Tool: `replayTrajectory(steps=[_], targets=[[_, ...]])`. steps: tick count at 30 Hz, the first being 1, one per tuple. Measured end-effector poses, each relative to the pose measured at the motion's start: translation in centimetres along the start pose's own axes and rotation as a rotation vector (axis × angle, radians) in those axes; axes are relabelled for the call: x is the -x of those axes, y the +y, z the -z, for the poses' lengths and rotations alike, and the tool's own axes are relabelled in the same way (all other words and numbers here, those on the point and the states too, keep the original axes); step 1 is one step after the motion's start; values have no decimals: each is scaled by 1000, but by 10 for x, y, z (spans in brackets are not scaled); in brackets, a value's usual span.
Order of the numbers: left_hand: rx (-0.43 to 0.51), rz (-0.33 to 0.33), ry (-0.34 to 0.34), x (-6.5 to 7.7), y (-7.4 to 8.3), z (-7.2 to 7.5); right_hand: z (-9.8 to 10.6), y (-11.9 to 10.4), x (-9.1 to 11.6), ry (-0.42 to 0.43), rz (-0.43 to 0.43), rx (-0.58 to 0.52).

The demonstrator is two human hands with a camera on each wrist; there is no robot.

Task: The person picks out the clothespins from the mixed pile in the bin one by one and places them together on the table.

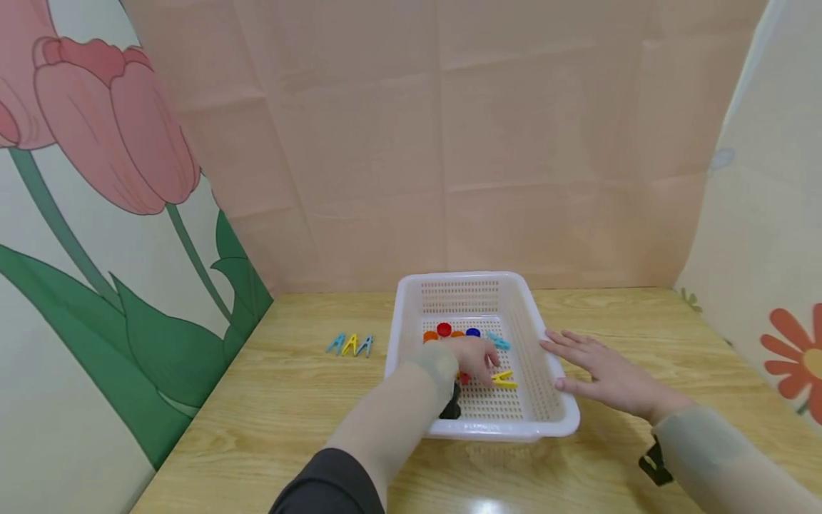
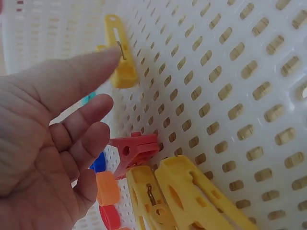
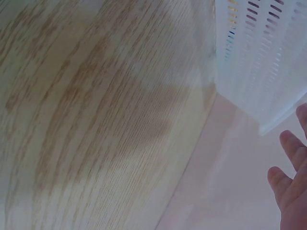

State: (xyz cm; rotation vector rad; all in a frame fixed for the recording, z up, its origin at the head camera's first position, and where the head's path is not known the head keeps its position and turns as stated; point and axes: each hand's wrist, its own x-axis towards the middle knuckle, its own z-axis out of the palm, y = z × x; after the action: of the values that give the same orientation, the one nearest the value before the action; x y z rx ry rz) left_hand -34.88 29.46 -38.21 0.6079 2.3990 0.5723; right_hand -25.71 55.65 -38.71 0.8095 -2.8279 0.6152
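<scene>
A yellow clothes peg (image 1: 506, 384) lies on the floor of a white basket (image 1: 488, 430), just beside the left hand (image 1: 472, 357), whose loosely bent fingers grip nothing; whether they touch the peg is unclear. The right hand (image 1: 600, 375), fingers spread, is at the basket's rim without gripping, so a sideways push inside could slide the basket across the table (image 1: 289, 414).

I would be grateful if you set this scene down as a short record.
Basket: white, perforated, on table
Inside: yellow clips, red clip, at least one blue clip; red cap, blue cap, orange caps
Left of basket: two blue clips, one yellow clip
Left hand: inside, by a yellow clip; contact unclear
Right hand: fingers spread, at right rim
</scene>
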Motion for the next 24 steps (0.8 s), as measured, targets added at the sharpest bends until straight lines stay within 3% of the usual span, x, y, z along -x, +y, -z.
replayTrajectory(steps=[9, 13, 24], targets=[[-36, 2, -9, -7, -2, -4, 1, -1, 0, -4, -11, -10], [-66, -28, -9, -6, -2, -4, 1, 0, 1, 1, 0, -13], [-36, -15, 69, 1, 0, -5, 1, -1, 0, 0, 6, -15]])
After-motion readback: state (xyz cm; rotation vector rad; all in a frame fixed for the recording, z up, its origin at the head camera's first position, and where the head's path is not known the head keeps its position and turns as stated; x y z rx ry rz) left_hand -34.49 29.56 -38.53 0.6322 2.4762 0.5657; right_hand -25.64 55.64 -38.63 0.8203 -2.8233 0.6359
